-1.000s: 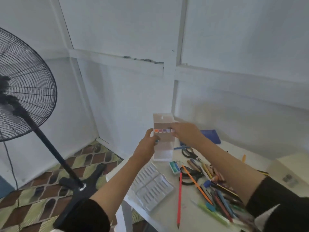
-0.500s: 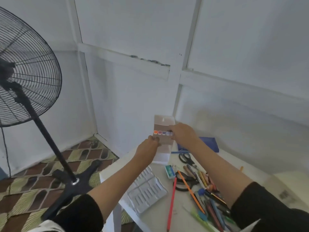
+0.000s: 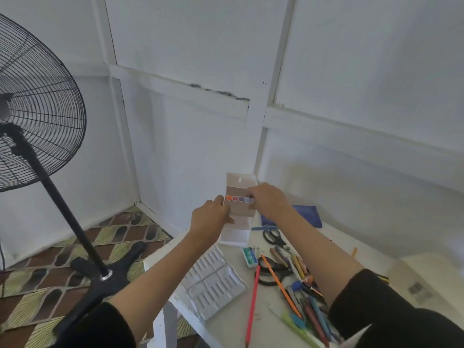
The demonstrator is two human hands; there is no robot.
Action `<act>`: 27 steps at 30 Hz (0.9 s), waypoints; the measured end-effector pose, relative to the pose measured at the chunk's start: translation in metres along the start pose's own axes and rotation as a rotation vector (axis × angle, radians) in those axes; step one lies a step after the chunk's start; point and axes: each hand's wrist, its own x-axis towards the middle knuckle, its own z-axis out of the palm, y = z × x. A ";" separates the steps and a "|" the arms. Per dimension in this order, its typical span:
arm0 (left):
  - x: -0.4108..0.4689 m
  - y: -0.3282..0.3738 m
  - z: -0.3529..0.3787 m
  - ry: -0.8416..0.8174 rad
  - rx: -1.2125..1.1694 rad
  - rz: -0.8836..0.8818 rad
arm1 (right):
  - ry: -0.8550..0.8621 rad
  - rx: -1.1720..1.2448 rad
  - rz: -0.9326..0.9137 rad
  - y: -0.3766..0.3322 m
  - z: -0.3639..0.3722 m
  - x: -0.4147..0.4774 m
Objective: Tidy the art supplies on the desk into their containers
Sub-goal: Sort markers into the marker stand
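Centrally, we hold the marker box [image 3: 238, 228] upright at the far left of the worktop [image 3: 227, 329]; whether it rests there we cannot tell. Our left hand [image 3: 212, 214] grips its left side, and our right hand [image 3: 268, 202] curls round its right side beside the coloured markers [image 3: 238, 198]. Nearer lie a white tray [image 3: 211, 282], scissors [image 3: 272, 234] and loose pencils [image 3: 310, 306].

White panelled walls [image 3: 188, 59] meeting in a corner; brown-and-green patterned floor [image 3: 37, 272]; black standing fan [image 3: 37, 109] left; white desk [image 3: 231, 332]; soft, even light.
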 end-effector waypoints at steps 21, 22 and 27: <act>0.009 0.013 0.031 -0.017 -0.137 -0.134 | -0.011 -0.061 -0.034 -0.006 -0.001 -0.009; 0.006 0.013 0.033 -0.020 -0.158 -0.140 | 0.003 -0.060 -0.021 -0.006 0.000 -0.009; -0.016 0.015 0.042 0.217 -0.179 -0.137 | 0.051 -0.057 0.031 -0.014 0.001 -0.018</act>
